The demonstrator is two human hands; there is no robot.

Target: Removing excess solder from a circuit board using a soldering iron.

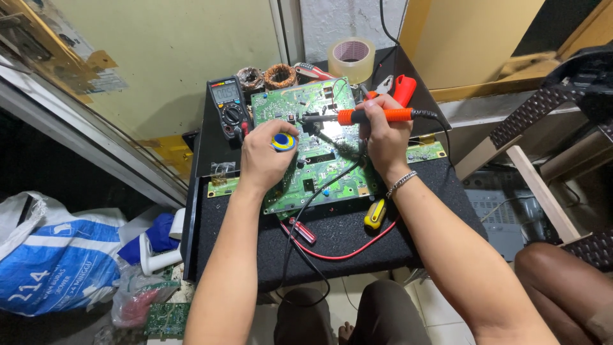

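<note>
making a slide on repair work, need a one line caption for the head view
Right hand holds an orange soldering iron over a green circuit board; left hand grips a small blue-and-yellow tin.

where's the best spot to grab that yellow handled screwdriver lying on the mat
Take the yellow-handled screwdriver by its thick yellow and black handle, coming from above on the near side. It lies flat on the black mat, just clear of the green circuit board, with its shaft hidden toward the board and the right hand.
</note>
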